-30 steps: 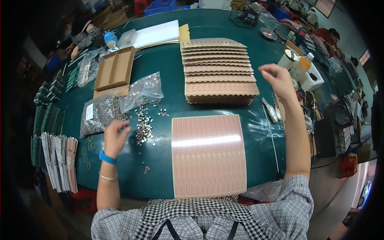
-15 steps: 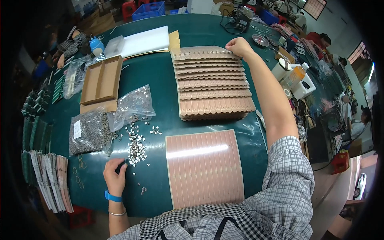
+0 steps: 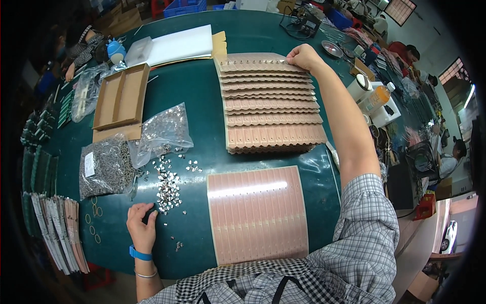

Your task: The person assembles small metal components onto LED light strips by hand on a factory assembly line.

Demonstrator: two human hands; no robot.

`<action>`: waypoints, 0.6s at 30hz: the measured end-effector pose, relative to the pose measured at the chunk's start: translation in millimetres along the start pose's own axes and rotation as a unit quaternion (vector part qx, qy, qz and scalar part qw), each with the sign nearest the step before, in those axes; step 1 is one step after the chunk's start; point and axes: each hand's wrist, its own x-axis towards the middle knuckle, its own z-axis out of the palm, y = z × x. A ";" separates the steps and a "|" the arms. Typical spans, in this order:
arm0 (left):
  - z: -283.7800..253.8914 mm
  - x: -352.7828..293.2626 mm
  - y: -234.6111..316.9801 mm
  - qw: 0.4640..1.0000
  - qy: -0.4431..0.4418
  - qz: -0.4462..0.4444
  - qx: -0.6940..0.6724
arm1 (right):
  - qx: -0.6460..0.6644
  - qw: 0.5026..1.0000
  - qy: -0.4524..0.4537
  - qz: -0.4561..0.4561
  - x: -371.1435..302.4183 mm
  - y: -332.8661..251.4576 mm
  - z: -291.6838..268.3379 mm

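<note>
My right hand [image 3: 306, 58] reaches to the far right corner of a stack of scalloped, pinkish-brown sheets [image 3: 273, 134]. Its fingertips are pinched together at the end of the top row, where small metal pieces stand in a line. What is between those fingertips is too small to make out. My left hand [image 3: 140, 223] rests beside a heap of small silver metal pieces [image 3: 169, 190], thumb apart from its bent fingers, with nothing seen in it. In front of me lies a flat pink striped sheet [image 3: 258, 218] with a glossy surface.
Left of the heap are a clear bag of metal pieces [image 3: 164, 131], a fuller bag of dark parts [image 3: 109, 169] and a cardboard tray [image 3: 96, 109]. Bundled strips [image 3: 55, 230] stand at the left edge. Bottles [image 3: 377, 97] are at the right. Other people work farther off.
The view has shifted slightly, moving the table's things a little leftward in it. My right hand stays at the stack's corner and my left hand beside the heap.
</note>
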 end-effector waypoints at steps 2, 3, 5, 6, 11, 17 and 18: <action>0.3 0.2 1.9 1.000 0.000 0.000 0.002 | -0.002 1.000 -0.003 -0.005 -1.0 0.5 0.9; 0.4 0.1 2.7 1.000 0.000 0.001 0.004 | -0.004 1.000 -0.005 -0.009 -0.5 2.7 1.0; 1.5 -0.4 1.3 1.000 0.001 0.001 0.005 | -0.004 1.000 -0.010 -0.006 1.3 6.0 3.6; 1.9 -0.3 0.5 1.000 0.004 0.001 0.008 | -0.004 1.000 -0.015 -0.005 2.4 6.9 5.1; 3.0 -0.5 0.8 1.000 0.009 0.003 0.007 | -0.063 0.998 -0.003 0.005 4.2 9.5 6.9; 1.1 -0.6 -0.2 1.000 0.007 0.007 0.000 | 0.038 0.999 0.004 -0.009 -3.3 10.1 -5.3; 0.6 -1.2 -1.6 1.000 0.007 0.007 -0.005 | 0.071 0.996 0.056 -0.008 -3.7 12.2 -6.6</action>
